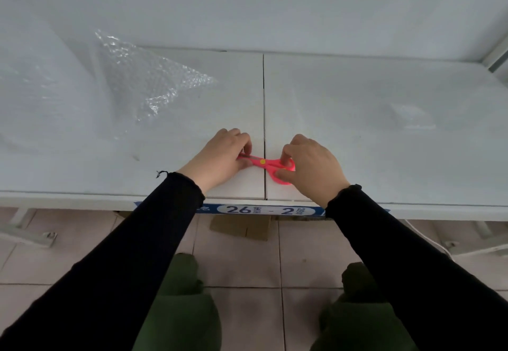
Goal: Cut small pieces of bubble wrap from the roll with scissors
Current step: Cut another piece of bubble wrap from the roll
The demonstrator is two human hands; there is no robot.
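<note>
Small pink scissors (266,164) with a yellow pivot lie across the seam of the white table (357,103), near its front edge. My left hand (220,158) grips the blade end. My right hand (310,167) has its fingers on the pink handle loops. A clear bubble wrap sheet (148,81) spreads from the large roll (35,97) at the far left, its loose corner pointing right, well away from both hands.
A small clear bubble wrap piece (412,117) lies flat on the right half of the table. A blue label reading 26 - 2 (261,210) sits on the front edge. Below are tiled floor, cardboard scraps (242,228) and metal table feet (33,236).
</note>
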